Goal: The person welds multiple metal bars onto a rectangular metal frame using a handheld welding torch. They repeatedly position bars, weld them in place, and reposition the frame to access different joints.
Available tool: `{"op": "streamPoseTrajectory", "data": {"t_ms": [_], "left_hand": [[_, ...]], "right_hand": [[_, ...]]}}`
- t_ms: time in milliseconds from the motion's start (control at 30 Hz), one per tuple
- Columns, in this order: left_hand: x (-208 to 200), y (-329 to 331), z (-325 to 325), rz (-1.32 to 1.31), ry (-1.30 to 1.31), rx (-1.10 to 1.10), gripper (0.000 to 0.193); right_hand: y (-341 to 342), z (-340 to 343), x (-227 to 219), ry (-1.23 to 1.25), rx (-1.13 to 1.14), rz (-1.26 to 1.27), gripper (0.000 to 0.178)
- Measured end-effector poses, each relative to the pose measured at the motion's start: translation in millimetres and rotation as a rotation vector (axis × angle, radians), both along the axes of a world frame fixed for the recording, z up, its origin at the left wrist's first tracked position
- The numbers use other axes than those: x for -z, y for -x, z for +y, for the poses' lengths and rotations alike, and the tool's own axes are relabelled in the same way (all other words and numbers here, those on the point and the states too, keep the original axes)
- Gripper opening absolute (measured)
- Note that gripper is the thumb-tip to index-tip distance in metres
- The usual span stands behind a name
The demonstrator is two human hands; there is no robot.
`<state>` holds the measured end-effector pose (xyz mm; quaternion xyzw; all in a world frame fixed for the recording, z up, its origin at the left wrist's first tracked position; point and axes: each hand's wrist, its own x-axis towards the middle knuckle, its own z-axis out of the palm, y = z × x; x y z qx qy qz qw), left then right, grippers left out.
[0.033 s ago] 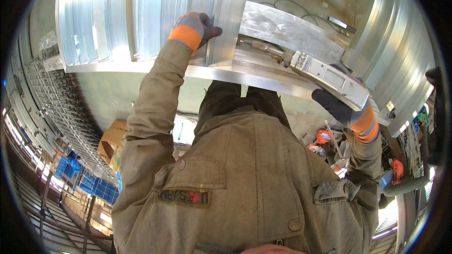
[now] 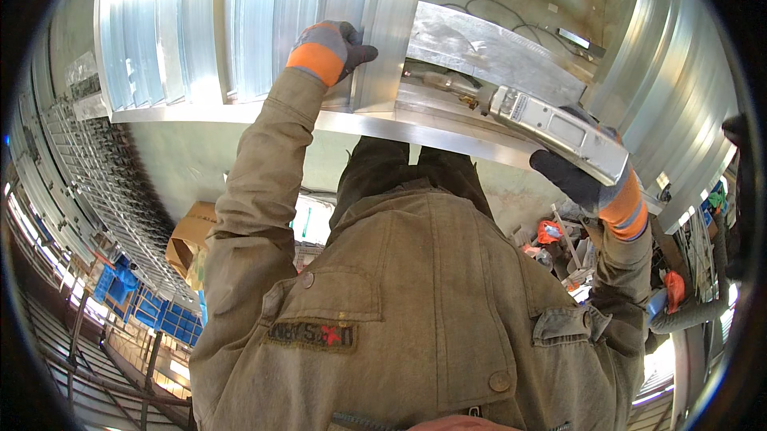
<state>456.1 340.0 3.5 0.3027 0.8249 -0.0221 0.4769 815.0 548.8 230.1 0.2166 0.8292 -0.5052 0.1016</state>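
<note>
My left hand [image 2: 329,51], in a grey, orange and black glove, rests on a long shiny aluminium profile [image 2: 377,71] in the row of ribbed metal lengths. Its fingers curl down over a raised edge, with the thumb pointing right. In my right hand [image 2: 583,175], gloved alike, is a silver box-shaped hand tool [image 2: 559,131] with a slim brass-coloured front end. The thumb lies along its near side and the other fingers are largely hidden behind the body. The tool's narrow end points left, over the framework beside the profile.
A flat metal bar [image 2: 495,47] crosses behind the tool. Ribbed metal sheets [image 2: 679,87] stand at right; a bright frame rail [image 2: 431,131] runs before my legs. Stacked metal lengths [image 2: 104,159] and a cardboard box [image 2: 192,235] are left, a cluttered heap [image 2: 571,251] lower right.
My right hand and the silver tool have shifted slightly to the right. My left hand stays in the same place on the profile.
</note>
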Motion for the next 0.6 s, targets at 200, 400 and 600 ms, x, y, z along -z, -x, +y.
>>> {"op": "streamPoseTrajectory", "data": {"t_ms": [200,400,600], "left_hand": [[-12,-4,0,-0.013,-0.013,-0.034,0.052],[-13,-7,-1,-0.018,-0.043,-0.003,0.059],[-14,-7,-1,-0.03,-0.036,0.004,0.065]], "right_hand": [[39,4,24,0.15,-0.131,0.049,0.036],[63,-5,62,0.394,-0.091,-0.026,0.033],[67,-12,93,0.344,-0.169,0.059,0.033]]}}
